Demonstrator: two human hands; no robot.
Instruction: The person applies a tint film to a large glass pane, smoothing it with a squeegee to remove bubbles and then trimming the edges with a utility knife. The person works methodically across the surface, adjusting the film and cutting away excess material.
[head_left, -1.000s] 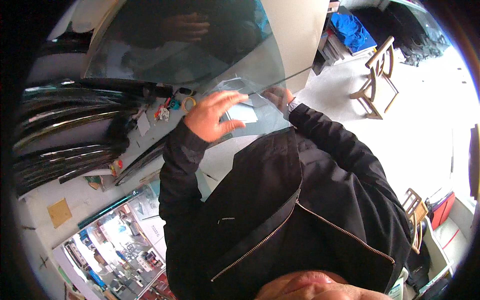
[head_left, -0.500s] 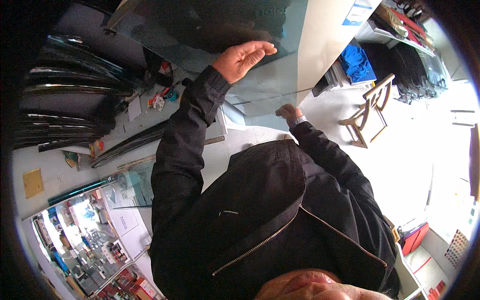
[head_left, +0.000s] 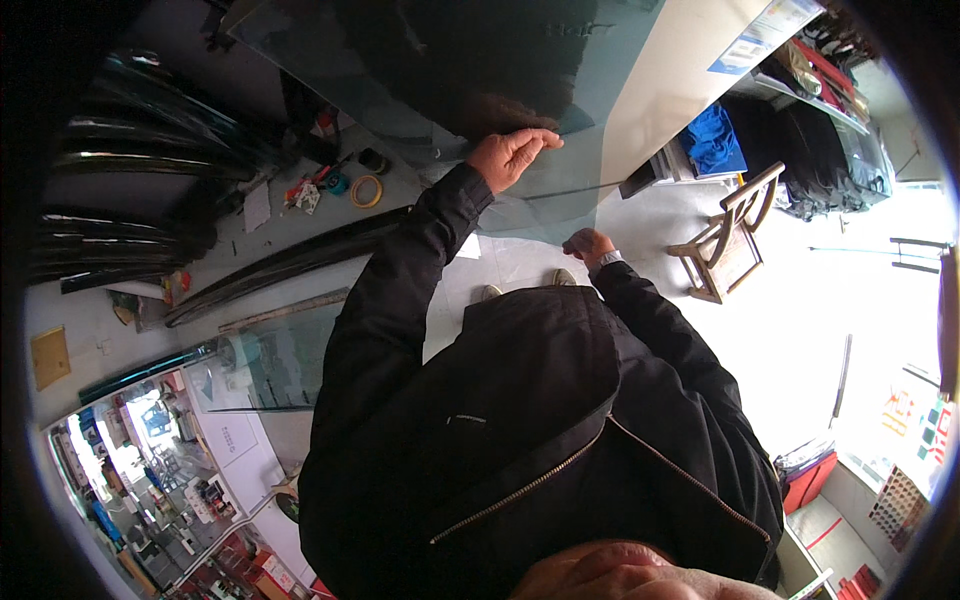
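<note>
A large, shiny, see-through sheet (head_left: 420,125) with a dark tint slopes across the top middle; whether it is glass or film I cannot tell. My left hand (head_left: 512,158) lies in front of it, fingers pressed together with the thumb alongside. What they pinch, if anything, cannot be made out. A dim reflection of the hand shows just above it in the sheet. Lower and to the right, my right hand (head_left: 590,244) has its fingers curled at the sheet's bottom edge and appears to grip it.
A cream board (head_left: 665,90) lies along the sheet's right side. Farther right stands a wooden chair (head_left: 728,235), with blue cloth (head_left: 711,138) behind it. Left are a tape roll (head_left: 367,191), a long dark strip (head_left: 290,265) and glossy black rolls (head_left: 150,165). A shelf of goods (head_left: 150,480) fills the lower left.
My left hand has moved down and slightly right, its fingers closer together. My right hand has shifted slightly down and right. The tape roll has come into sight beside my left sleeve.
</note>
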